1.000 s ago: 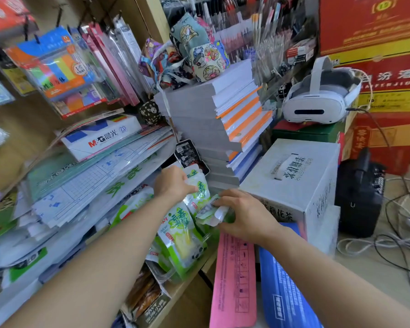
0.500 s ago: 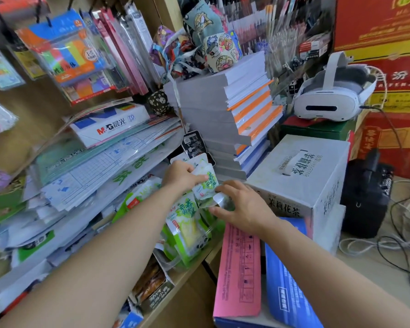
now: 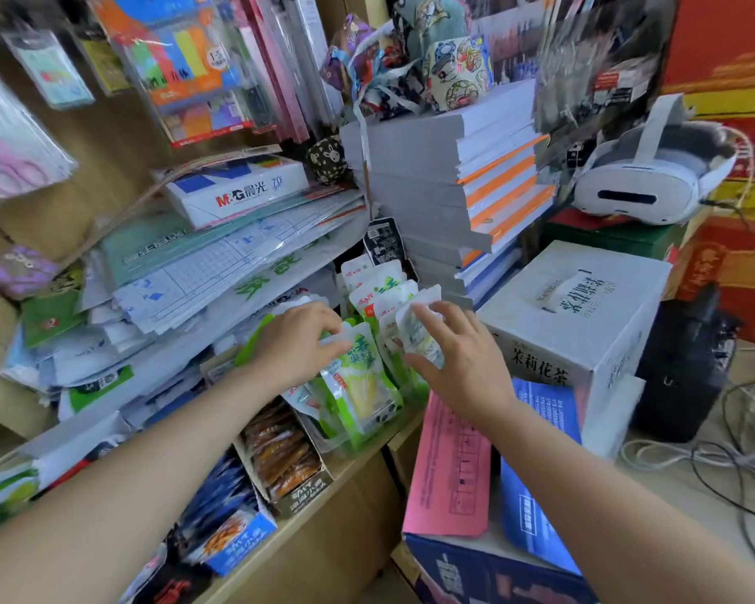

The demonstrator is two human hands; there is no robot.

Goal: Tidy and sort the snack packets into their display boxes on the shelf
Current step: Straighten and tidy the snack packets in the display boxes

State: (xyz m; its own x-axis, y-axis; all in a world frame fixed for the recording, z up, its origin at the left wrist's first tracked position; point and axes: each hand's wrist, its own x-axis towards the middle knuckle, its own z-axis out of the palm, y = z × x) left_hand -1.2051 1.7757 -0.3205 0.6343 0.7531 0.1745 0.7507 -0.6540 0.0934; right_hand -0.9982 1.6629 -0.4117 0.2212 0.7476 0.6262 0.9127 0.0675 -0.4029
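We are viewing two bare forearms reaching forward onto the pale wooden shelf (image 3: 358, 462); the left hand (image 3: 297, 342) is lying knuckles-up, its fingers curling down and pinching the top edge of a green-and-white plastic snack packet (image 3: 358, 377); the right hand (image 3: 458, 355) is arching palm-down with fingers fanned, thumb and fingertips gripping a smaller white-and-green foil packet (image 3: 415, 333). Against the frame of half a second earlier, we are noting that the right hand's fingers are opening out from a tighter curl and that the smaller packet is standing more upright; the left hand is changing little, remaining curled over the packet tops; the view itself is sitting closer to the shelf. We are locating both packets in the green cardboard display box (image 3: 246, 350) between the two hands; the snack packet is tilting forward at the front; the smaller packet is touching the upright row of matching white packets (image 3: 380, 289) behind it; a brown display box of orange packets (image 3: 288, 459) is standing just beside, to the left; a white cardboard carton (image 3: 576, 316) is standing near the right hand.
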